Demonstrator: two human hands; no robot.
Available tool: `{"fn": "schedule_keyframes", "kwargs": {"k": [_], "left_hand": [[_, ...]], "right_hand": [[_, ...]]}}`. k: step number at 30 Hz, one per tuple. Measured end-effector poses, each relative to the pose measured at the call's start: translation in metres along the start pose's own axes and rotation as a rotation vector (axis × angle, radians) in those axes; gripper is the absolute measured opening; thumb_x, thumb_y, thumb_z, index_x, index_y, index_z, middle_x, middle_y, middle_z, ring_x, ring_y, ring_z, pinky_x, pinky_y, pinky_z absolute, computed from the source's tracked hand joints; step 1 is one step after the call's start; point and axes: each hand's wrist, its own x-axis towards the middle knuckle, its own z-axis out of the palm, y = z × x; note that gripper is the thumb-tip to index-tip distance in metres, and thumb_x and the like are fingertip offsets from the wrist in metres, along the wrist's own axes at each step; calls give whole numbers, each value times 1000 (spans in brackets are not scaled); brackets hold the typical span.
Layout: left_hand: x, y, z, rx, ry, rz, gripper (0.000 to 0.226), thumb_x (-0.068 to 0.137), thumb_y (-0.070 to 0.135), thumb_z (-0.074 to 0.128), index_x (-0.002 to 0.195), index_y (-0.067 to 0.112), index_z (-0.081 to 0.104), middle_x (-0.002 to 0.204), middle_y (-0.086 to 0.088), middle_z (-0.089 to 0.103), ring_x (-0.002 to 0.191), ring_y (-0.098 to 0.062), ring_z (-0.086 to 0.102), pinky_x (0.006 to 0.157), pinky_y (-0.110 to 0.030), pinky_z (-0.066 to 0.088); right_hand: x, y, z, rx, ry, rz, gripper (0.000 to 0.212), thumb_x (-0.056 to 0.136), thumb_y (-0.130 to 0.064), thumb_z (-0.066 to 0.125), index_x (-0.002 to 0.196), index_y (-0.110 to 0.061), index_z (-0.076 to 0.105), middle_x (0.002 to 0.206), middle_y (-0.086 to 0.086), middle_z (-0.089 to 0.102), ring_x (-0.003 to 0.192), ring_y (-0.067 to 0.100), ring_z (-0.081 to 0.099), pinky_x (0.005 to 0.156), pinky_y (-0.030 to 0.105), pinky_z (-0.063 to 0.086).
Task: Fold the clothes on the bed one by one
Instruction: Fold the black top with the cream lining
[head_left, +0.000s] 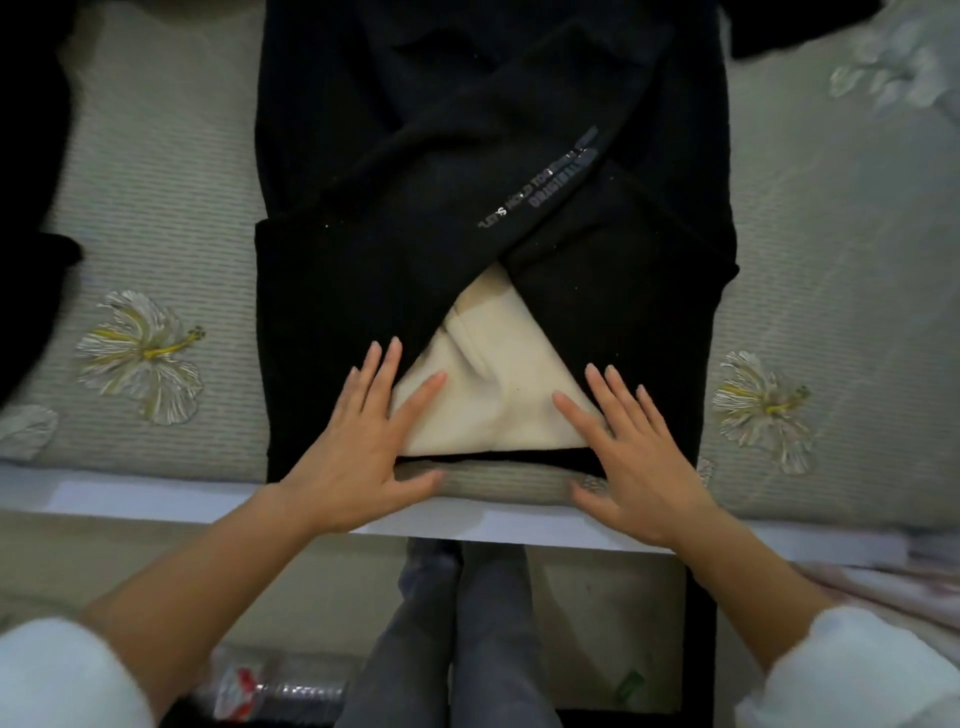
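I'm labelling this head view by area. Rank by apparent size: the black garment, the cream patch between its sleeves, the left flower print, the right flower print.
1. black garment
2. cream patch
3. left flower print and right flower print look about alike; I leave them tied.

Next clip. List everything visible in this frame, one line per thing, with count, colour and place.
Sweater: one, black with cream lining, centre of bed, sleeves crossed.
Other clothes: at least two, dark, left edge and top right corner.
Bedspread: one, grey-green with flowers, under the clothes.
Bottle: one, clear plastic, floor at bottom left.
Trouser legs: two, grey, bottom centre.
Sleeves: two, white, bottom corners.
Left hand: one, flat on sweater's near hem.
Right hand: one, flat on sweater's near hem.
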Motion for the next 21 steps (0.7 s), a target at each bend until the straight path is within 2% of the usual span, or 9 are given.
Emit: {"fn": "schedule_keyframes", "kwargs": {"k": [2,3,5,6,9,11,13,16,21], "left_hand": [[-4,2,3,103,-2,17,101,75,45,60,150,35,-7,158,-18,-12,145,-34,-15,117,-45,6],[-3,2,3,149,11,14,106,69,28,70,152,28,5,157,-24,4,145,-40,2,114,-46,20],[4,4,0,219,66,3,104,54,1,78,146,15,31,146,-29,34,133,-46,36,94,-46,47],[7,7,-4,246,99,1,96,54,-5,78,141,12,40,142,-29,41,128,-46,43,85,-45,53],[22,20,-31,205,35,-80,56,84,-1,56,135,17,43,146,-18,39,130,-38,44,87,-42,51],[31,23,-57,178,-59,-109,41,88,2,47,124,22,47,116,-6,60,102,-28,59,74,-36,51],[39,27,-87,72,-198,-128,32,86,4,48,110,24,56,83,5,56,80,-20,56,64,-32,45],[36,39,-114,-78,-428,-154,32,86,5,48,104,25,65,89,2,63,85,-17,60,78,-33,51],[0,60,-121,-162,-766,-182,30,74,5,49,83,28,66,90,0,67,88,-18,63,84,-35,53]], "right_hand": [[3,0,-1,-60,3,14,92,78,-40,61,153,-19,11,157,16,21,145,33,17,115,49,24],[7,-1,-2,-71,-5,40,95,75,-34,69,151,-12,17,153,18,31,141,34,28,110,50,32],[13,-3,-4,-76,22,71,93,69,-20,79,146,-2,30,143,20,46,131,37,45,99,50,44],[17,-5,-7,-66,58,66,84,69,-13,79,142,1,38,139,21,50,127,38,50,95,49,48],[23,-11,-32,48,94,107,52,92,-12,56,142,-8,41,143,15,48,130,31,47,98,41,45],[28,-10,-56,134,2,184,44,96,-17,45,140,-16,41,128,11,58,115,29,56,87,37,46],[33,-8,-80,187,-134,209,38,95,-18,43,133,-19,47,111,11,63,101,30,59,81,37,48],[25,-5,-104,288,-319,183,24,91,-16,45,111,-20,59,98,5,61,96,25,58,79,34,46],[-18,-11,-124,379,-606,179,17,88,-17,49,83,-30,58,85,-5,60,87,16,60,78,31,47]]}}
